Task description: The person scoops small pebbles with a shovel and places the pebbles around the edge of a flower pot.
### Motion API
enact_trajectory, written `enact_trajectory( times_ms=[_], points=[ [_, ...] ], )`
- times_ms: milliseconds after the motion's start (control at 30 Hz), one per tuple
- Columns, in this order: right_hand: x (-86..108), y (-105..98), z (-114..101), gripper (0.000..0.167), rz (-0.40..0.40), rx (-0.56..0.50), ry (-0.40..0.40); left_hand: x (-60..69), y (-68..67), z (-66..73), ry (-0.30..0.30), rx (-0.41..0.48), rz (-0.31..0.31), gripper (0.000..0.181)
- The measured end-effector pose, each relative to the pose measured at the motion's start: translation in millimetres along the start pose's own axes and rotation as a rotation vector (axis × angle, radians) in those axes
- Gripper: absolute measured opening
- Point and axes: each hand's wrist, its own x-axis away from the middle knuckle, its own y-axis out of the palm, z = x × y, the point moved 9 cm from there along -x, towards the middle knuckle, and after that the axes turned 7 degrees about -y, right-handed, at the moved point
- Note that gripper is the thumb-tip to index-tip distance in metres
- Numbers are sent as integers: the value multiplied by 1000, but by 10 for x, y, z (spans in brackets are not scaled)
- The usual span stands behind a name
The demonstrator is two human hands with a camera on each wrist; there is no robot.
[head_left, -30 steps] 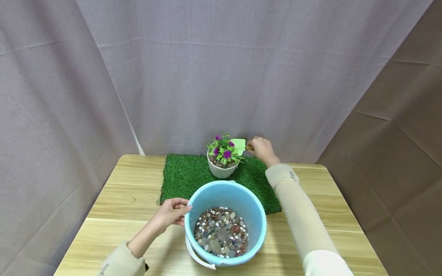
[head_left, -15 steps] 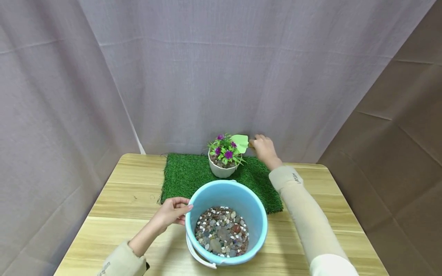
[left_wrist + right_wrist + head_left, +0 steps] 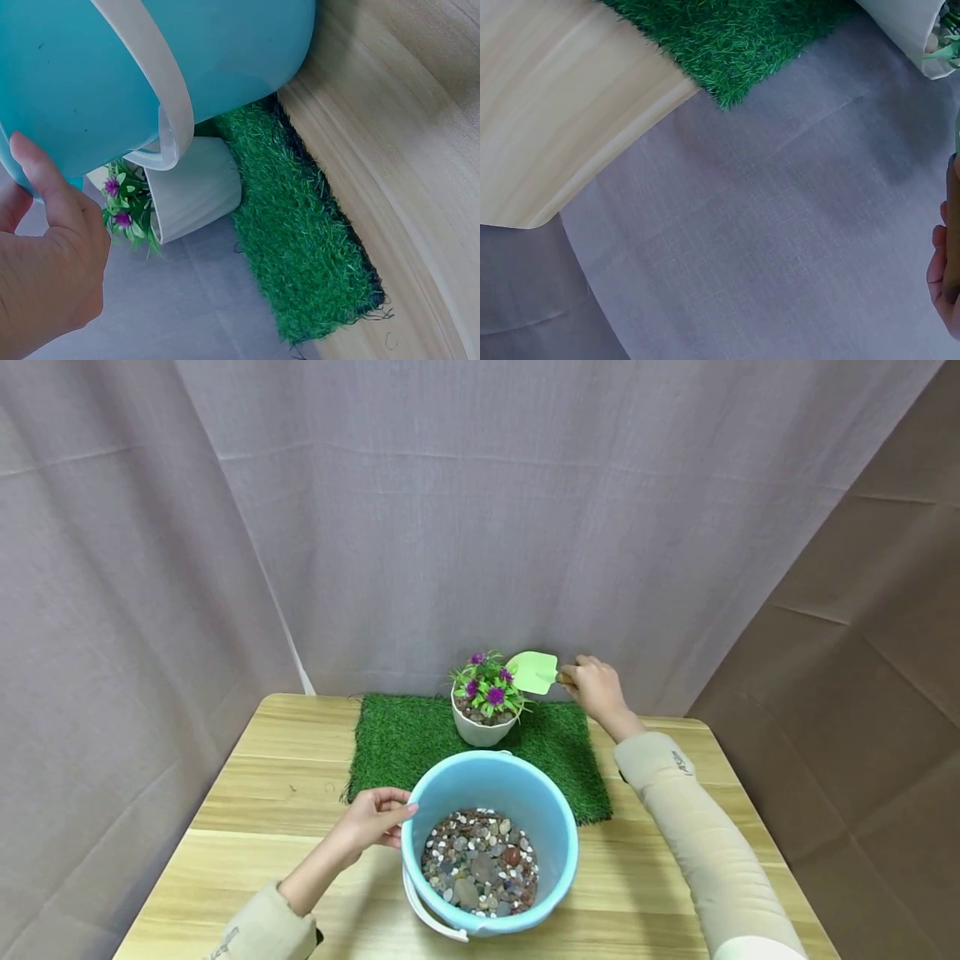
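1. Two bare hands are at work over a wood-grain table (image 3: 277,785), each holding something.
2. The left hand (image 3: 375,818) pinches the near-left rim of a light blue bucket (image 3: 551,827) between thumb and fingers.
3. The right hand (image 3: 597,689) has its fingers curled round the wooden handle of a pale green trowel (image 3: 536,672); the right wrist view catches only part of that grip at its edge.
4. The trowel's blade points left, beside the purple-flowered plant (image 3: 495,696); whether its tip touches the leaves is hard to tell.
5. The plant stands upright in a white pot (image 3: 482,732) on a green grass mat (image 3: 405,735), just beyond the bucket.
6. Mixed pebbles (image 3: 483,868) cover the bucket's bottom, with large stones among small white ones.
7. A white bucket handle (image 3: 163,75) hangs down the outside.
8. Grey curtain (image 3: 450,527) rises behind the table.
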Motion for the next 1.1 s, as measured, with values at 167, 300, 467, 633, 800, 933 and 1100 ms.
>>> enact_trajectory(
  times_ms=[167, 300, 467, 633, 800, 933, 1100],
  points=[
    [29, -51, -19, 20, 15, 10, -25, -14, -23, -11, -9, -5, 15, 42],
    [63, -69, 20, 14, 10, 21, -14, -28, -2, -24, -15, -7, 14, 42],
    [165, -125, 112, 15, 7, -8, 38, -29, 13, -43, -17, -5, 10, 43],
    [277, -233, 150, 24, 12, -38, 52, -9, -6, -37, -7, -2, 14, 43],
    [383, -369, 135, 27, 25, -57, 57, -12, -10, -27, -3, -4, 11, 43],
    [440, -485, -11, 26, 47, -83, 4, -19, -14, -39, -11, -7, 12, 42],
    [497, -622, -276, 26, 76, -119, -71, -19, -18, -46, -12, -2, 11, 42]
  ],
)
